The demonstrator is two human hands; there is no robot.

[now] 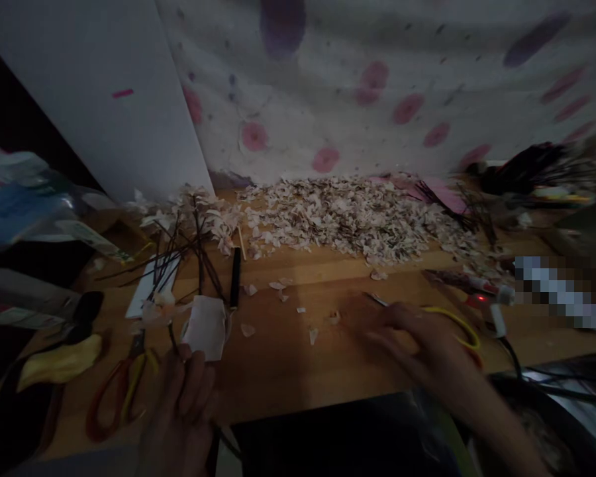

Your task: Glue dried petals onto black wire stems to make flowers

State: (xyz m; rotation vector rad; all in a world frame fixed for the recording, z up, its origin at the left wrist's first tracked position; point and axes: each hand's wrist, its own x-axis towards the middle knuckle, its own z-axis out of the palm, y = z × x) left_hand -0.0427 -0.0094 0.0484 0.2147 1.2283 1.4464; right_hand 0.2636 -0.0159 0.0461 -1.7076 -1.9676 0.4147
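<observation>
Left hand curled round a dark twig, right hand open, blurred, just above yellow-handled scissors!

The left hand is at the near edge of the wooden table, just under a piece of white paper. Beside the paper is a thin twig with a pale flower. The right hand looks blurry and is over a pair of yellow scissors. Red and yellow scissors lie near the left side. A big pile of pale petals lies along the far edge, and dark twigs cross near a black pen.
</observation>
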